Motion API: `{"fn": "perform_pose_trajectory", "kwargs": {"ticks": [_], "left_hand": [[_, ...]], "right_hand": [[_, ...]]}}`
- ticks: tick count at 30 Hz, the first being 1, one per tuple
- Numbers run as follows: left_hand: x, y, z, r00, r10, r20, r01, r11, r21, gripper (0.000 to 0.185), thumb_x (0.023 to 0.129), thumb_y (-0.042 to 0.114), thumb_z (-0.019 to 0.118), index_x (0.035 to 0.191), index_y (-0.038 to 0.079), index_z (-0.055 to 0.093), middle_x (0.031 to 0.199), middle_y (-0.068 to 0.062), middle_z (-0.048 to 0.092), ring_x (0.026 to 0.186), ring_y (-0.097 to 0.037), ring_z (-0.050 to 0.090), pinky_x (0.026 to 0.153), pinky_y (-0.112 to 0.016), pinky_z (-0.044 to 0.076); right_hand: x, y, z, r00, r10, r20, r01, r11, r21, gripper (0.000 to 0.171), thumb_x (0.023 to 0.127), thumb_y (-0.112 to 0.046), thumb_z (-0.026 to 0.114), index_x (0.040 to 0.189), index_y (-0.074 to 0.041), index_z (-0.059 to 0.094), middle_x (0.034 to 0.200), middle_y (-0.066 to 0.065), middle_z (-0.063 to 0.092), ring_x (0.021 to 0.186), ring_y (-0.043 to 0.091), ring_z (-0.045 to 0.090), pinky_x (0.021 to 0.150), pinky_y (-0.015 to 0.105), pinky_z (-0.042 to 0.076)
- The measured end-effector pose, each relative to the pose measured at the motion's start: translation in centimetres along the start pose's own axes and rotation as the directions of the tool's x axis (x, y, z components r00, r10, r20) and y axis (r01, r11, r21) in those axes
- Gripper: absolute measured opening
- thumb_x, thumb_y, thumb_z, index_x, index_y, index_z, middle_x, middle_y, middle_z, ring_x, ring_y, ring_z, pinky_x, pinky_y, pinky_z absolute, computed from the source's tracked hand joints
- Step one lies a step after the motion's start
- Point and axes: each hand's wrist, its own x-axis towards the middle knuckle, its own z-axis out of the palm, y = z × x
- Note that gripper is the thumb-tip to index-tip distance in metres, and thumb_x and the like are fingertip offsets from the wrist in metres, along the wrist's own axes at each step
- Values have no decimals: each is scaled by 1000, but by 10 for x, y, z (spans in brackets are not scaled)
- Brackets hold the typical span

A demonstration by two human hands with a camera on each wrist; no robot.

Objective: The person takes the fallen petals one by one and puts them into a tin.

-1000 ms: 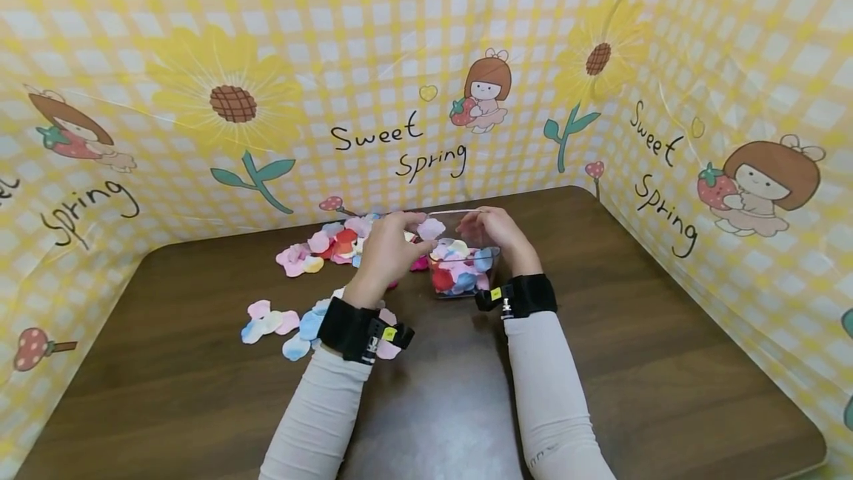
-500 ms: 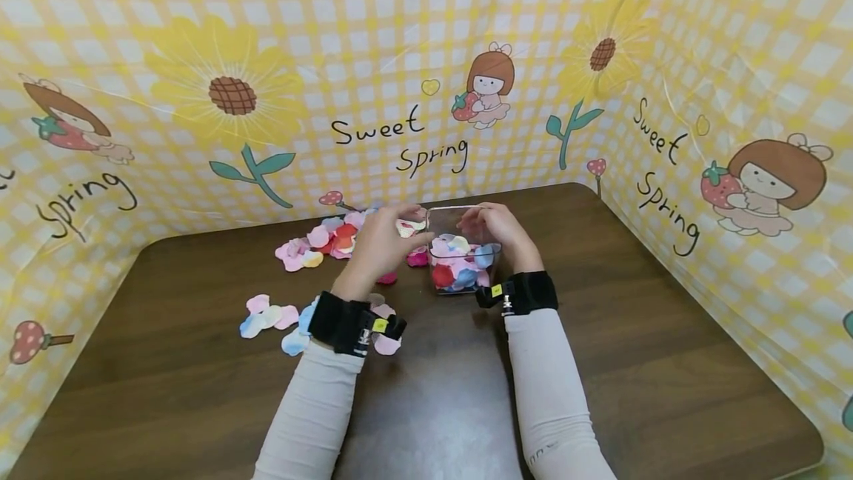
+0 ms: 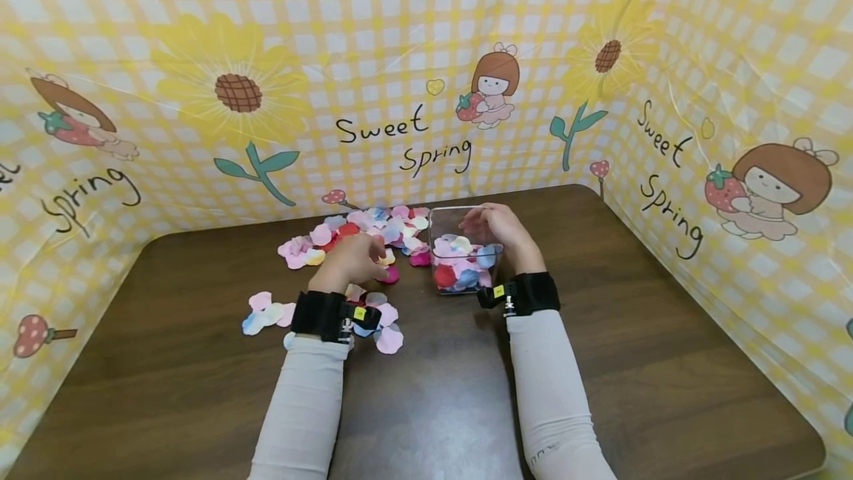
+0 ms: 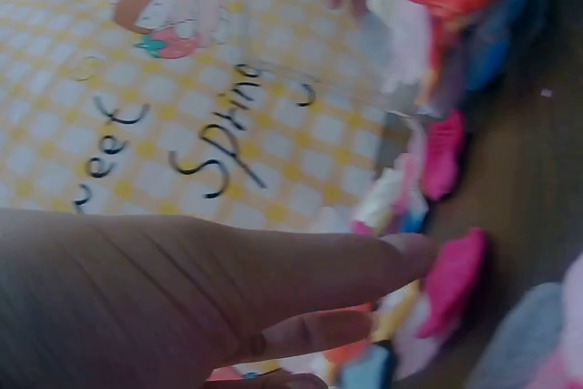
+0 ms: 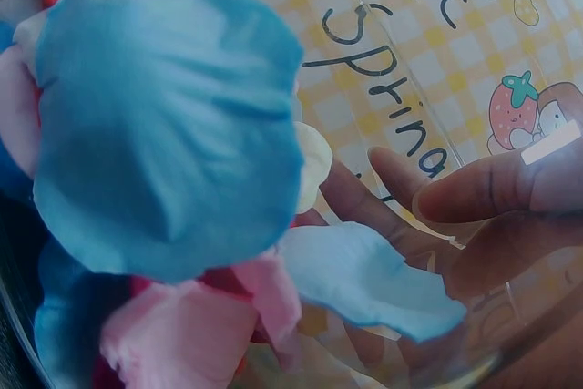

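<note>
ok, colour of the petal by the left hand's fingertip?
Hot pink petal, just past the left hand fingertip; clearest in the left wrist view.

Brown table (image 3: 666, 361), yellow checked "Sweet Spring" backdrop (image 3: 133, 35).

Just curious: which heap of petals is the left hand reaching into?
The big far heap beside the clear box, not the small near cluster by the left hand's wrist.

Pale sleeves (image 3: 300, 406), black wristbands (image 3: 526, 293) with yellow tags
</note>
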Motion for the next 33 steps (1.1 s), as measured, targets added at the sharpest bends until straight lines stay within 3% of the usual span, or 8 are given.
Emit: {"fn": "perform_pose_trajectory", "kwargs": {"ticks": [7,13,24,29,33], "left_hand": [[9,1,17,998,-59,1,58,993,100,40,79,25,89,110,9,71,106,-8,68,96,-27,61,82,-46,46],[8,0,17,999,-36,-39,40,995,88,22,83,19,85,97,10,71,96,-6,67,89,-26,60,77,-44,45],[1,4,-5,997,65,-31,-66,997,-39,10,89,14,79,86,8,71,87,-7,68,79,-24,59,65,-34,47],[-14,16,-19,981,149,-123,-154,988,-31,11,91,17,78,84,11,72,90,-5,67,78,-24,61,64,-35,47],[-26,30,-27,956,212,-205,-218,976,-10,10,94,22,76,90,14,72,95,-4,67,74,-23,61,64,-36,47]], "right_hand": [[1,3,-1,1000,-5,5,5,1000,2,40,101,-7,34,126,5,62,128,23,66,121,40,61,105,54,45],[1,3,-1,1000,-7,5,7,1000,0,38,101,-8,35,125,3,63,126,22,67,120,39,62,104,54,46],[2,1,-2,1000,-18,8,18,1000,4,39,101,-7,34,125,5,62,126,23,67,118,40,62,104,54,47],[1,2,-2,1000,-22,5,22,1000,1,39,101,-7,34,124,4,63,126,23,67,119,40,62,104,54,46],[0,2,-2,1000,-20,7,20,1000,-8,38,102,-7,33,123,4,63,125,22,67,119,39,62,104,53,45]]}}
